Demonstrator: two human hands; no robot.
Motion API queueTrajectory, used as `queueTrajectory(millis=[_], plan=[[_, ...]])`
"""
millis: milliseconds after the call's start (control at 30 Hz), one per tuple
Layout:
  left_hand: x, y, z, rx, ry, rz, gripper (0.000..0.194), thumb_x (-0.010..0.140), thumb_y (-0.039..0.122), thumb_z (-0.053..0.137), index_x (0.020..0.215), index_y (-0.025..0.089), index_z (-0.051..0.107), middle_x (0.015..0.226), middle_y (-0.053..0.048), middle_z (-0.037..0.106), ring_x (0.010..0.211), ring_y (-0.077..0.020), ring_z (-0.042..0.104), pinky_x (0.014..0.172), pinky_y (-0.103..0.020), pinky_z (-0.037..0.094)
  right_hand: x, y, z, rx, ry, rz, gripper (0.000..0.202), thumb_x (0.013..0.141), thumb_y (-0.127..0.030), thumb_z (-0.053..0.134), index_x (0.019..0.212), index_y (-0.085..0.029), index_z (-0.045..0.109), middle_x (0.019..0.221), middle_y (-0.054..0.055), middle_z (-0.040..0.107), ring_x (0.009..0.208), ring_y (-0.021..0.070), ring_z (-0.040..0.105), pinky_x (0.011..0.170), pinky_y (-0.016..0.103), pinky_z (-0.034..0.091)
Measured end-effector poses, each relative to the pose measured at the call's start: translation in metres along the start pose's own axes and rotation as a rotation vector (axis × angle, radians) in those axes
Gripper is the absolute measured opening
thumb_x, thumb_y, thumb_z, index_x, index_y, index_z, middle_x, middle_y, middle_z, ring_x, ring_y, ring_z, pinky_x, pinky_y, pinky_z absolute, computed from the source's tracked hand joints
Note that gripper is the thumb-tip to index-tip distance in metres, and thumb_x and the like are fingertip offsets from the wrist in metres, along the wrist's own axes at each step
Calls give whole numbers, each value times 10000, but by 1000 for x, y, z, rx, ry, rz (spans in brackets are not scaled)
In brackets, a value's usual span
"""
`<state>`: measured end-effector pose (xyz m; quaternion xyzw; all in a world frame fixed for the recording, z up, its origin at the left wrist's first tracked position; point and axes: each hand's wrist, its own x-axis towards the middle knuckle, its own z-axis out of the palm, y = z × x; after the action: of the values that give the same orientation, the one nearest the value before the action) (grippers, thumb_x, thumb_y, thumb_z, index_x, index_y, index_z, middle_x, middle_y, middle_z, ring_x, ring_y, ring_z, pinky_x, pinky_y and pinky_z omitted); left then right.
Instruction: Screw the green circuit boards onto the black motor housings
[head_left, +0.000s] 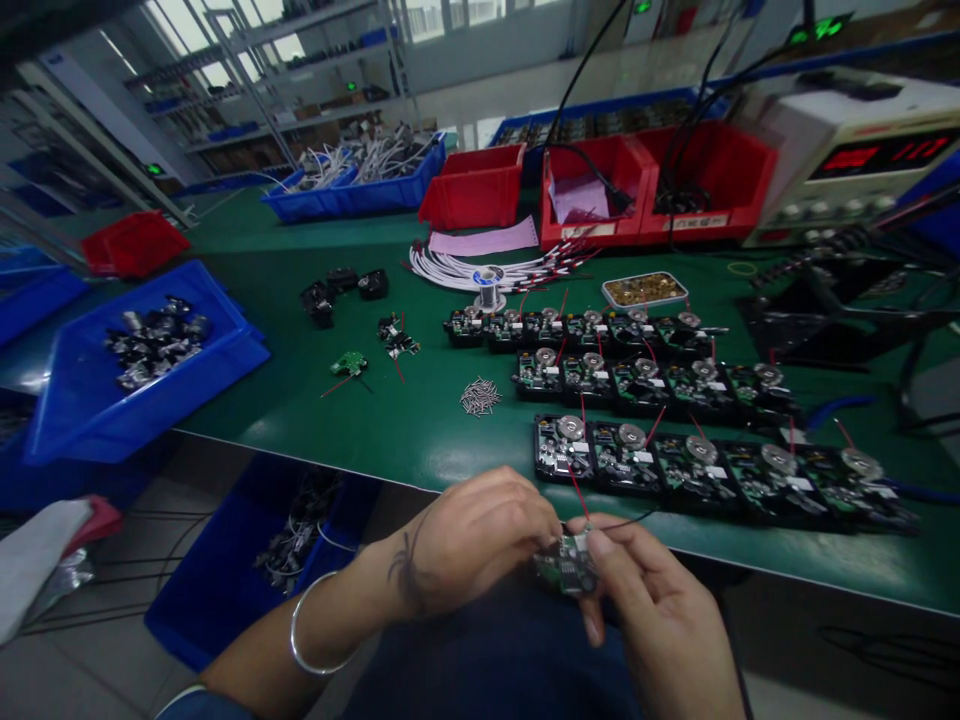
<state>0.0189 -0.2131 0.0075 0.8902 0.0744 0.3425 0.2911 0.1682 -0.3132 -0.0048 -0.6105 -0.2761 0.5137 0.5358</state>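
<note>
Green circuit board, head view: up in front of the person's body, just off the near edge of the desk. Right hand has it pinched, thumb on top, fingers underneath. Left hand is at the board's left side, fingers bent and bunched narrow; can't tell if it grips the board or some small part, fingertips blurred. Bracelet on the left wrist. Red wire runs up from the board, black wire off to the right.

Beyond the hands, right half of desk: three rows of black-cased modules, circuitry and round metal discs facing up, red leads sticking out. Left of the rows: pile of small metal pins. Further left, two loose boards with wires, black housings behind them.

Behind the back row: solder spool, fanned white cables, shallow tray of brass-coloured bits. Pink strip lies in front of a red bin. Power supply at far right, red digits lit. Far left: tilted blue bin holding shiny metal-and-black parts. Lower blue bin sits below desk level, cables inside.
</note>
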Motion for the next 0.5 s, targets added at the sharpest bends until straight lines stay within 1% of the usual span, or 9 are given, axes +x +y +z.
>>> queueTrajectory(millis=[100,200,400,500], plan=[[-2,-1,-2,-51,-13,-45,67,915,95,523,943,154,512,890,-65,689,871,-131,638,834,-287,530,-1,-3,1,-21,6,-4,320,815,-482,632,850,-165,658,509,-18,559,402,93,468,426,203,391],[-2,0,-4,-73,1,-55,85,904,90,543,944,160,519,892,-63,690,872,-130,636,828,-289,528,-1,-4,3,-20,21,-2,312,804,-474,642,832,-163,656,523,-12,571,401,92,467,417,202,390],[3,6,-9,-132,-4,-128,88,895,76,550,902,157,515,870,-61,690,849,-118,635,809,-271,532,-1,-3,4,-18,0,17,323,814,-477,635,862,-158,653,486,-32,527,395,89,465,420,195,383],[3,5,-9,-116,-10,-120,103,885,66,561,903,156,512,876,-58,689,854,-113,632,814,-265,531,0,-3,3,-28,-3,13,330,824,-484,624,868,-157,648,467,-40,509,389,87,458,423,194,378]])
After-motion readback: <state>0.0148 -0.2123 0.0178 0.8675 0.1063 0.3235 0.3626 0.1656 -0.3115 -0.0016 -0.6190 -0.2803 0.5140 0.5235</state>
